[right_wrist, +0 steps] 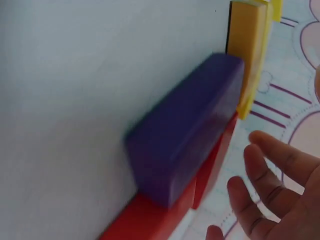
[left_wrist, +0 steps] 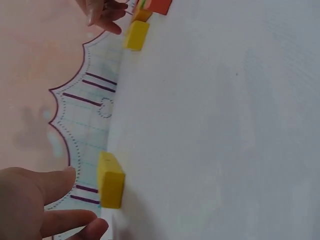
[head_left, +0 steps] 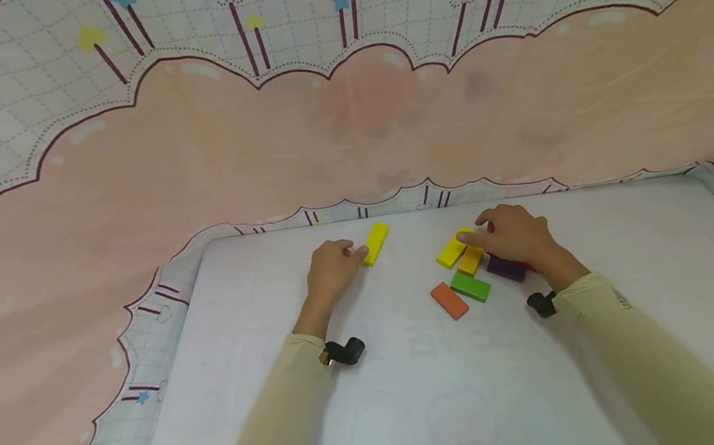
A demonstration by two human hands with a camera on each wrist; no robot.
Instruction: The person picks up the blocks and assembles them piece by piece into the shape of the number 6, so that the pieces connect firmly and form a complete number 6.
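My left hand (head_left: 332,265) is beside a lone yellow block (head_left: 377,242). In the left wrist view its thumb and fingers are spread, with a gap between them and that yellow block (left_wrist: 111,186). Over a loose group of blocks is my right hand (head_left: 517,235), its fingers relaxed and holding nothing in the right wrist view. Its thumb overlaps a second yellow block (head_left: 450,251) in the head view; contact cannot be told. Around it lie an amber block (head_left: 471,262), a purple block (right_wrist: 185,125) and red blocks (right_wrist: 150,215), partly hidden by the hand in the head view.
A green block (head_left: 470,287) and an orange block (head_left: 449,301) lie at the near side of the group. The white tabletop (head_left: 384,403) ends at a far edge, behind which hangs a patterned cloth (head_left: 356,122). Each wrist wears a small black camera.
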